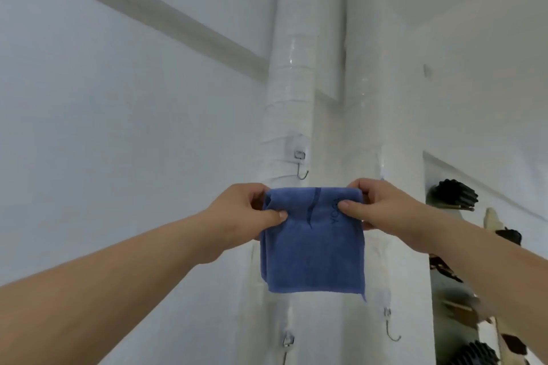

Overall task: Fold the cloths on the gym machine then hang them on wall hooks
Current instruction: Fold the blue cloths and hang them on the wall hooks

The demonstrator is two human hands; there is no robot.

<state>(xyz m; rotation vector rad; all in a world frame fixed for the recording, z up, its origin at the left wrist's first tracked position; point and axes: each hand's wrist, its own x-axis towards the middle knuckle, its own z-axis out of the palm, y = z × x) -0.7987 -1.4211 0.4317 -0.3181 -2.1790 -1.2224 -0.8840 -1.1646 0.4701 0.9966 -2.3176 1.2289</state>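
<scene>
A folded blue terry cloth (312, 246) is being held up in front of a white wrapped pipe (289, 92), just below a small metal wall hook (302, 167). Its top corners are being pinched, one by the left hand (246, 210) and one by the right hand (376, 204), thumbs in front, fingers behind. Two lower metal hooks (393, 327) are being left unused.

Risk, judged: no hanging loop is being seen; the thick folded edge is likely being caught poorly on the short hook, so slipping or unfolding on release is being anticipated. The adhesive mount may also be pulled loose.
</scene>
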